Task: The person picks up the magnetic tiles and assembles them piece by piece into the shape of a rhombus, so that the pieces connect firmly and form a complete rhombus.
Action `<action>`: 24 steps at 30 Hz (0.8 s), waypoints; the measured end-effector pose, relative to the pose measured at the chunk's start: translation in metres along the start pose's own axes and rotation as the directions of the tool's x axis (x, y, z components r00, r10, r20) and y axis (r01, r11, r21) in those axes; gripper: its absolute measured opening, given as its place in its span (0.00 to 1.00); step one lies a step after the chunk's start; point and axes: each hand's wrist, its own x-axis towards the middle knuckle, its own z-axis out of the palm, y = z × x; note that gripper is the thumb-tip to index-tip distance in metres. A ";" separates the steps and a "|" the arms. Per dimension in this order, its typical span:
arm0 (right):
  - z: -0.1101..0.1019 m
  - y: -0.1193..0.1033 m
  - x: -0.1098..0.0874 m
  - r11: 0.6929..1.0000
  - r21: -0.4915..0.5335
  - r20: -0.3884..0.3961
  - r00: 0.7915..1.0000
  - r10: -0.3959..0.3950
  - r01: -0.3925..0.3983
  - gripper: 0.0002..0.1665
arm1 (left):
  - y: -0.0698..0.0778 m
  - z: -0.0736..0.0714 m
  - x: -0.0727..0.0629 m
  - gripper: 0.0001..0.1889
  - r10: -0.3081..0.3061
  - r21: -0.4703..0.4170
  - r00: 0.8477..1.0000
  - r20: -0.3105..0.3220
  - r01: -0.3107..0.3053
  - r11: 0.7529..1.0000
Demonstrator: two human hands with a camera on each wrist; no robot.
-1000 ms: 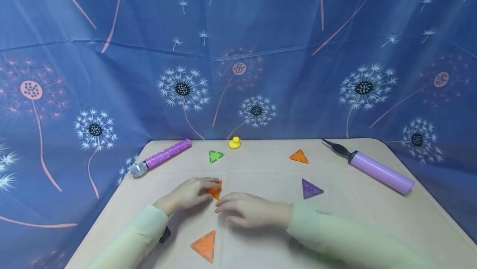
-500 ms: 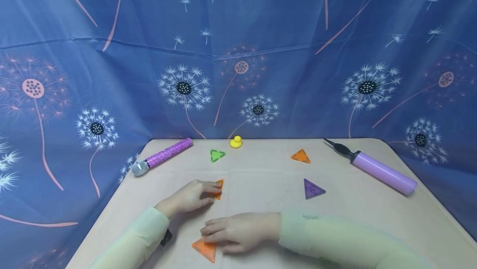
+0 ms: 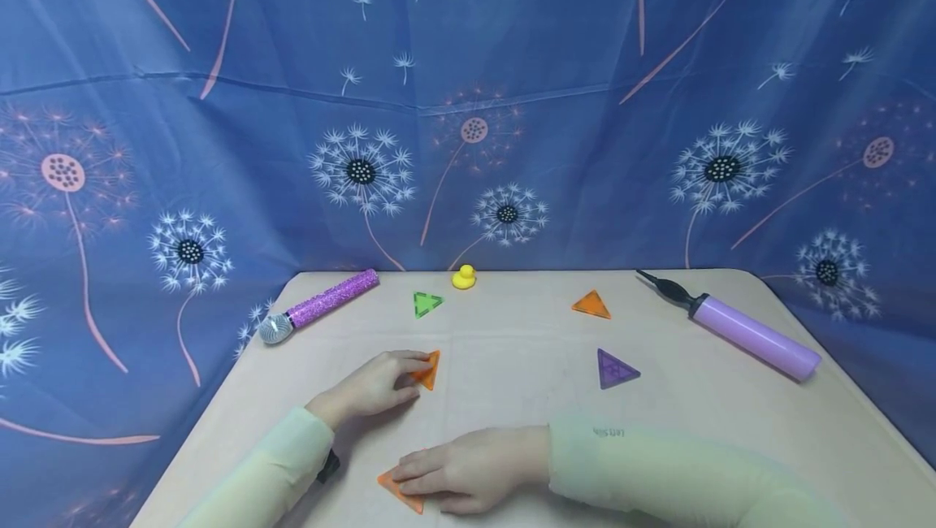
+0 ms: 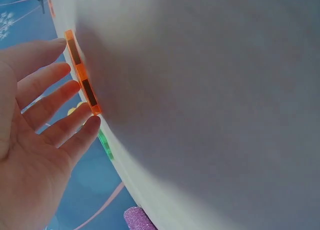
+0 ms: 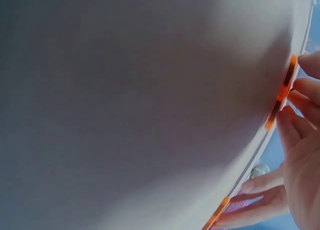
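Note:
In the head view, my left hand (image 3: 373, 383) rests its fingertips on an orange triangular magnetic tile (image 3: 433, 371) near the middle of the table. Its fingers look relaxed in the left wrist view, with the tips at the tile (image 4: 83, 72) and dark strips along the tile's edge. My right hand (image 3: 483, 467) lies over a nearer orange triangular tile (image 3: 395, 489), its fingers covering the upper right part. The right wrist view shows those fingers reaching the tile (image 5: 282, 92), and my left hand (image 5: 262, 197) behind at the other tile.
Towards the back lie a green triangular tile (image 3: 427, 305), a yellow rubber duck (image 3: 464, 277) and another orange tile (image 3: 592, 305). A purple tile (image 3: 616, 370) sits right of centre. The glittery microphone (image 3: 332, 300) is back left; a lilac hand pump (image 3: 753, 337) lies at right.
My right hand has come down towards the front from beside the farther orange tile and settled its fingers over the nearer one. The left hand stays at its tile with little movement.

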 end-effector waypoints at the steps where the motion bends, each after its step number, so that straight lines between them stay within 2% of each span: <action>1: 0.000 -0.001 0.000 1.000 0.010 0.002 1.000 -0.011 0.011 0.32 | 0.000 0.000 0.000 0.22 0.000 0.004 1.000 -0.001 0.000 1.000; 7: -0.001 -0.005 -0.001 0.998 0.064 0.006 1.000 -0.015 0.015 0.33 | 0.002 0.001 0.003 0.22 -0.027 0.010 1.000 0.002 0.027 1.000; 13: 0.000 -0.004 -0.008 1.000 0.030 -0.018 1.000 0.001 0.000 0.33 | 0.002 0.003 0.007 0.24 -0.056 0.001 0.998 0.008 0.056 0.998; 16: -0.001 -0.003 -0.016 0.998 0.056 -0.011 0.999 0.042 -0.042 0.33 | 0.002 0.004 0.010 0.25 -0.077 -0.009 0.997 -0.004 0.077 0.997; 20: -0.004 -0.002 -0.030 0.989 0.091 0.009 0.993 0.116 -0.116 0.34 | 0.004 0.006 0.013 0.27 -0.140 -0.032 0.990 -0.017 0.140 0.990; 24: -0.005 -0.001 -0.047 0.977 0.116 -0.003 0.983 0.181 -0.180 0.35 | 0.007 0.006 0.015 0.29 -0.185 -0.032 0.982 -0.034 0.184 0.982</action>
